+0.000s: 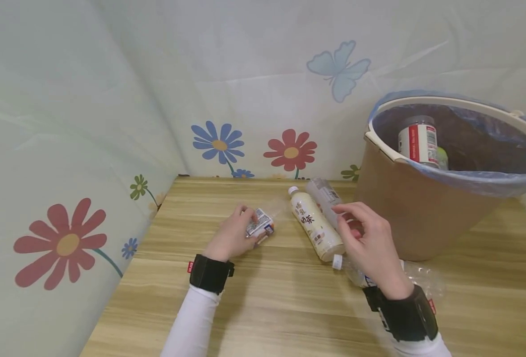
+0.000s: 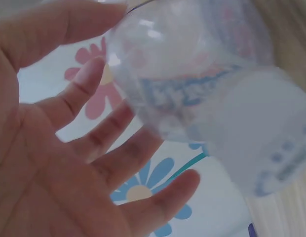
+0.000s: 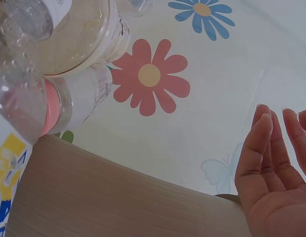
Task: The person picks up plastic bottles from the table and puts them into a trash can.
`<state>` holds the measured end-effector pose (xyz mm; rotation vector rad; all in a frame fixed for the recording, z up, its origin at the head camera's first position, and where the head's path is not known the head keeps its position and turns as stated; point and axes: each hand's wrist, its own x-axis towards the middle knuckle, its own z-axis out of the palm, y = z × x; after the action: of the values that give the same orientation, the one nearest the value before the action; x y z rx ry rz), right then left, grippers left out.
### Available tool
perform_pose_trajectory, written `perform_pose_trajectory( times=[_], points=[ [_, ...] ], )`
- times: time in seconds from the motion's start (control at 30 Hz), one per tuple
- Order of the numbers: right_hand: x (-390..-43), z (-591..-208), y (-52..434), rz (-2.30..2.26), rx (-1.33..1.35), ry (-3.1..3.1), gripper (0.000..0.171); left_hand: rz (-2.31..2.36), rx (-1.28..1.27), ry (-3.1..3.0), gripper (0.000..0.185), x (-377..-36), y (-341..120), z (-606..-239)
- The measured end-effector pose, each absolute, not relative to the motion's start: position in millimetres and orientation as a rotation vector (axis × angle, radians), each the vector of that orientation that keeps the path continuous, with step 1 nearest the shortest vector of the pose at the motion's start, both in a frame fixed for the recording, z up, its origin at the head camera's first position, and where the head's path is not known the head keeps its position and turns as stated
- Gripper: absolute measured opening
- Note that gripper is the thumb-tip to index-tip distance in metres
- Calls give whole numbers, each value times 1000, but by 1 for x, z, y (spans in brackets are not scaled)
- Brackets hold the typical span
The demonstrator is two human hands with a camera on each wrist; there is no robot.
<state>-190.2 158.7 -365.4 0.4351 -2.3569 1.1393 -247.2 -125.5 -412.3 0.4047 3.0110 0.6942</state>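
Note:
My left hand (image 1: 231,234) is at a small clear plastic bottle (image 2: 168,64) with a printed white label, lying on the table. Its fingers curve loosely about the bottle's edge, and the left wrist view shows them spread, some tips hidden behind it. Over the other bottles hovers my right hand (image 1: 374,248), fingers bent softly around nothing. Below it lies a clear bottle (image 1: 352,272) with a white cap, partly covered by the hand. A cream milk tea bottle (image 1: 314,223) lies between the hands, alongside another clear bottle (image 1: 323,192) with a pink lid (image 3: 53,106).
At the right stands a brown bin (image 1: 406,208) with a blue liner (image 1: 482,183) over its rim. Inside it are a jar (image 1: 417,141) with a red and white label and something green (image 1: 442,157). A flower-printed curtain (image 1: 254,89) borders the wooden table (image 1: 133,307).

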Motion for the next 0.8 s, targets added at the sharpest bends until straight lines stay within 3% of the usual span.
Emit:
perform_pose_trajectory(
  times=[0.33, 0.8],
  points=[
    [-189, -363, 160, 1129, 424, -2364, 21, 596, 459, 3009, 66, -247, -118, -412],
    [-192, -369, 153, 1229, 456, -2360, 22, 388, 442, 3178, 65, -246, -103, -430]
  ],
)
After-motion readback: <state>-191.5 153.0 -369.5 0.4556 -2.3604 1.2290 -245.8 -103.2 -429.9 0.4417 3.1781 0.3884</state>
